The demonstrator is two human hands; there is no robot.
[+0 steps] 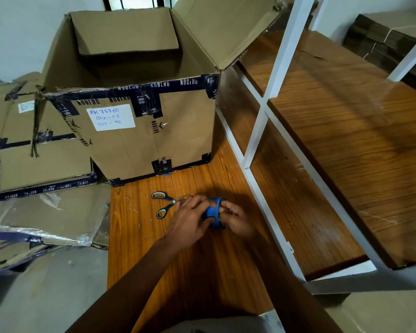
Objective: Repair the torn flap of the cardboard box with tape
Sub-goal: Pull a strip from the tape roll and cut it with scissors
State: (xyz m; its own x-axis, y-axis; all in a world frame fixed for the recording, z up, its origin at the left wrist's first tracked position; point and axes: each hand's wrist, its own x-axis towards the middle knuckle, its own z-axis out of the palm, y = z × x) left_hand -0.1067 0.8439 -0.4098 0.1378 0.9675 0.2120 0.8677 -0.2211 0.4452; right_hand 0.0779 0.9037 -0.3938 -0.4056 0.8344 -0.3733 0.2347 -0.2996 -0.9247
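Both hands hold a blue tape roll (213, 213) just above the table (154, 248), near the scissors (165, 203): the left hand (190, 219) grips it with curled fingers, and the right hand (237, 218) grips its right side. The open box (154, 131) stands farther on the table, one flap (226, 27) raised to the right.

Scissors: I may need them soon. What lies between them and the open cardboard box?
Head view: only bare wooden tabletop between the scissors and the box.
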